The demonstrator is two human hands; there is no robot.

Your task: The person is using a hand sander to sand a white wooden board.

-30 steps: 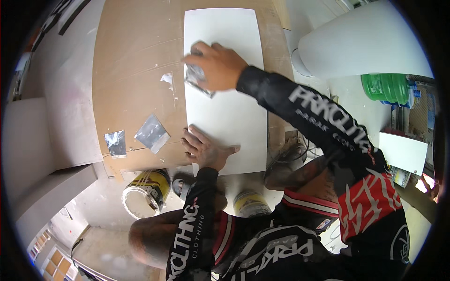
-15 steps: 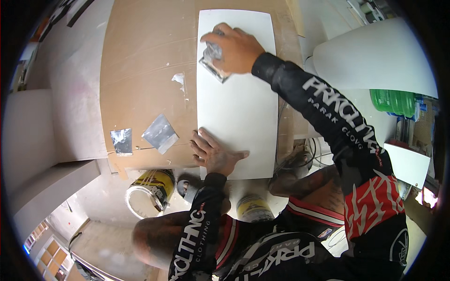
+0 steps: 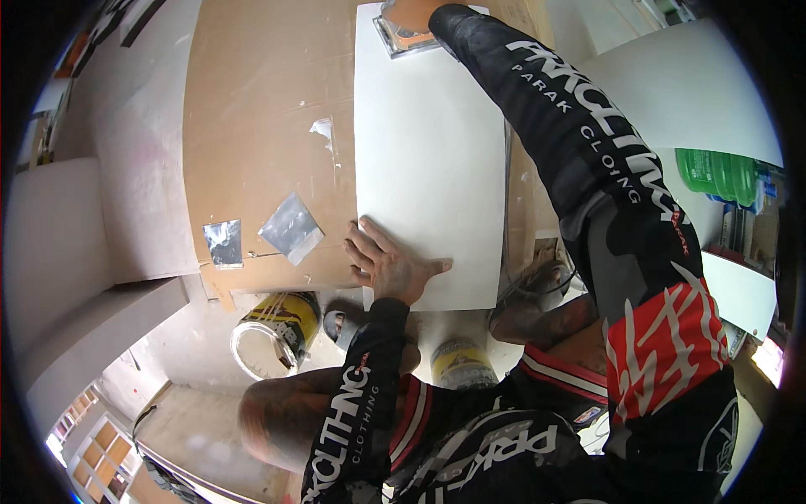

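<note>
A long white panel [image 3: 430, 160] lies lengthwise on brown cardboard [image 3: 252, 101]. At its far end my right hand [image 3: 413, 14] grips what looks like a palm sander [image 3: 401, 40], with a square base resting on the panel. The top of the picture cuts off part of that hand, and its fingers are mostly hidden. My left hand [image 3: 393, 267] lies flat on the panel's near left edge, fingers spread, holding nothing.
Two grey sheet squares [image 3: 290, 228] lie on the cardboard at left. Paint buckets [image 3: 281, 332] stand by my feet. A dark cable [image 3: 507, 218] runs along the panel's right edge. Rightward are a large white curved surface [image 3: 688, 101] and a green container [image 3: 718, 175].
My right hand has slid the sander away from me, up to the panel's far end. My left hand stays in place on the panel.
</note>
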